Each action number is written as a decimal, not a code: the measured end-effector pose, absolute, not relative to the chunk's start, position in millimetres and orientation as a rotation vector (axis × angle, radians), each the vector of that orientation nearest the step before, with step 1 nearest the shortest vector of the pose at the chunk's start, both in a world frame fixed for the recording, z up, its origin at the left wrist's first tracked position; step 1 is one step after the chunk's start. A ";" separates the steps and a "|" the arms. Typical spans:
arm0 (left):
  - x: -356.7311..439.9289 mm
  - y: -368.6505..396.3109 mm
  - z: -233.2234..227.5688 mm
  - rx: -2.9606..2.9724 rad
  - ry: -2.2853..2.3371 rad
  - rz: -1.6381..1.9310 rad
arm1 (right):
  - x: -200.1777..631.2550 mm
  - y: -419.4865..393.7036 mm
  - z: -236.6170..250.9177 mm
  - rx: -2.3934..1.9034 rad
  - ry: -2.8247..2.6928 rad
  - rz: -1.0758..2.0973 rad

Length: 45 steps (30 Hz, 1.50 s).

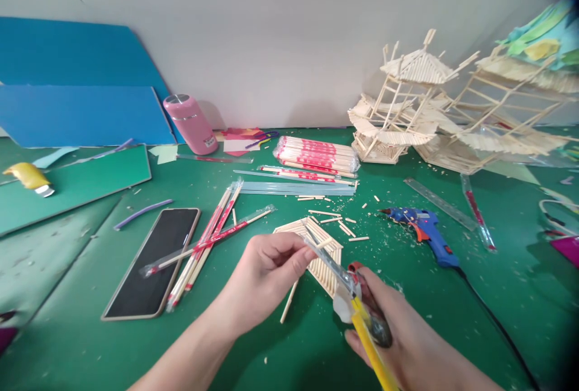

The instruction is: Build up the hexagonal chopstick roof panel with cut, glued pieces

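My left hand [271, 273] is closed in a pinch, its thumb and forefinger on what looks like a short thin wooden stick, mostly hidden by the fingertips. My right hand [398, 324] is wrapped round a scissors-like cutting tool [332, 265] with a long metal blade and yellow and dark red-black handle parts. Its blade reaches to the left fingertips. Beneath both hands lies a flat, angular panel of glued sticks [324, 271], partly covered. A loose stick [289, 301] slants below the left hand. Short cut pieces [347, 229] are scattered beyond the panel.
A blue glue gun [423, 231] with a black cord lies right. Stick-built pavilion models [407, 101] stand behind. Wrapped chopsticks [205, 246] partly overlap a phone [151, 264]. A chopstick bundle [316, 155], a pink flask [190, 124] and a yellow cutter [28, 177] sit farther off.
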State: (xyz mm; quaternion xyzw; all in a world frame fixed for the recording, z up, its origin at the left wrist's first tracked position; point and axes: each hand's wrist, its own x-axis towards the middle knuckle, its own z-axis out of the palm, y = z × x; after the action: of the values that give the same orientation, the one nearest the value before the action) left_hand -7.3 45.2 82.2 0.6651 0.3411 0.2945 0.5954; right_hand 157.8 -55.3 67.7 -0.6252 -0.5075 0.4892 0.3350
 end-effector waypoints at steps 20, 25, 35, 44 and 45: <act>-6.3 47.3 83.5 1.431 0.848 0.679 | 159.8 -51.3 71.9 -1.676 -1.335 1.305; -5.4 45.2 84.5 1.477 0.883 0.742 | 159.3 -49.1 70.8 -1.685 -1.377 1.326; -6.7 43.5 85.1 1.530 0.911 0.743 | 156.3 -53.1 69.5 -1.716 -1.304 1.288; -12.6 50.0 84.4 1.393 0.706 0.610 | 157.4 -54.3 71.7 -1.709 -1.289 1.252; -12.7 50.8 83.9 1.372 0.700 0.589 | 157.5 -54.7 72.6 -1.715 -1.290 1.253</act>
State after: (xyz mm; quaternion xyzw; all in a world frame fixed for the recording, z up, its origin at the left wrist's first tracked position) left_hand -12.7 50.8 83.9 0.6108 0.3118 0.2621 0.6789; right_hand 157.5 -54.7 72.6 -0.6532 -0.4915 0.4774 0.3223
